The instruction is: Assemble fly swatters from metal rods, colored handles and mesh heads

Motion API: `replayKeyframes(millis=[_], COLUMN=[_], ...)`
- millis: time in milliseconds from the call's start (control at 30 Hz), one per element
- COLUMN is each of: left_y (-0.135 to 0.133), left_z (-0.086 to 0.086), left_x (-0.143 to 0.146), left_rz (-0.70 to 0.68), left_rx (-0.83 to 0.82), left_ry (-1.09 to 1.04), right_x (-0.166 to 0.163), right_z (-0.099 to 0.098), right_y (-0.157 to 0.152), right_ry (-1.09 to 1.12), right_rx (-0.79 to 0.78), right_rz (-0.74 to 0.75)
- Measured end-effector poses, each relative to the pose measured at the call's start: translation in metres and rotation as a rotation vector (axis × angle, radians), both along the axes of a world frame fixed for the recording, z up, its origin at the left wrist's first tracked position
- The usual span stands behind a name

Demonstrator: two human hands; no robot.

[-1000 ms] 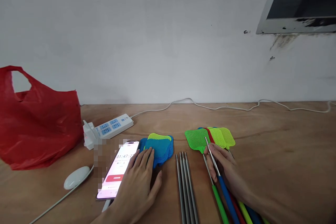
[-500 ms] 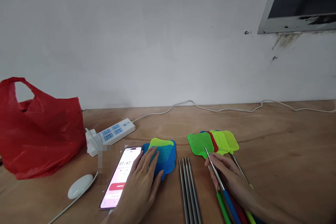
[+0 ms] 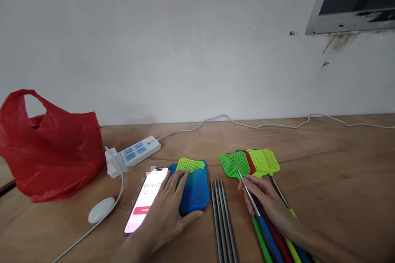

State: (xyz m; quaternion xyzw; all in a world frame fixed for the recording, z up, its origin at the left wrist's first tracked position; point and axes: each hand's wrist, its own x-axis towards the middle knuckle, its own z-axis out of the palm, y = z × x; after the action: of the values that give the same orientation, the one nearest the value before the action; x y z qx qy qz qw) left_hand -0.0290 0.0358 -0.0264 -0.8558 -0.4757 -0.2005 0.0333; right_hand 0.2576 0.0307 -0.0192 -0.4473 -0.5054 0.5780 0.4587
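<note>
My left hand (image 3: 168, 211) lies flat with fingers spread on a stack of loose swatter heads (image 3: 193, 183), blue mesh with a yellow-green one at the back. My right hand (image 3: 267, 203) is closed on a thin metal rod with a blue grip (image 3: 256, 209), its tip near the green head of the assembled fly swatters (image 3: 248, 162). Those swatters fan out under the right hand, with green, red, yellow and blue handles. Several bare metal rods (image 3: 222, 218) lie side by side between the two hands.
A lit phone (image 3: 148, 201) lies just left of my left hand. A white mouse (image 3: 101, 209), a white power strip (image 3: 134, 154) with its cable, and a red plastic bag (image 3: 51, 148) sit at the left on the wooden table (image 3: 339, 172). A white wall stands behind.
My left thumb has spread out to the right along the blue heads' near edge. The right hand keeps hold of the rod. The view has shifted slightly.
</note>
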Motion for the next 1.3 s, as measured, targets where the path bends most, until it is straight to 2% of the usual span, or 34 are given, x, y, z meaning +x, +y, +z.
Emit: replayKeyframes(millis=[133,300,433,633,733,867,967,1133,1300], left_y=[0.000,-0.002,-0.003,-0.001,0.001,0.005,0.009,0.012,0.010], left_z=[0.014,0.036,0.035,0.039,0.045,0.045,0.042,0.040,0.036], left_x=[0.001,0.001,0.004,0.010,0.016,0.030,0.042,0.052,0.053], left_rz=[0.090,0.103,0.180,0.166,0.151,0.161,0.170,0.164,0.164], left_rx=[-0.099,-0.264,-0.446,-0.666,-0.769,-0.806,-0.847,-0.838,-0.816], left_ry=[-0.214,-0.541,-0.778,-1.056,-1.182,-1.310,-1.416,-1.475,-1.481], right_x=[0.000,0.001,-0.001,-0.004,-0.006,-0.013,-0.018,-0.019,-0.016], right_z=[0.001,0.002,-0.001,0.005,0.012,0.011,0.006,0.004,0.001], right_y=[0.000,0.000,0.001,0.004,0.006,0.003,-0.003,-0.006,-0.005], right_ry=[-0.021,-0.058,-0.059,0.009,0.031,0.037,0.006,-0.002,-0.005], right_rx=[0.025,0.066,0.092,0.162,0.119,0.010,0.014,0.002,0.009], right_rz=[0.012,0.003,-0.027,-0.112,-0.076,0.112,0.175,0.236,0.192])
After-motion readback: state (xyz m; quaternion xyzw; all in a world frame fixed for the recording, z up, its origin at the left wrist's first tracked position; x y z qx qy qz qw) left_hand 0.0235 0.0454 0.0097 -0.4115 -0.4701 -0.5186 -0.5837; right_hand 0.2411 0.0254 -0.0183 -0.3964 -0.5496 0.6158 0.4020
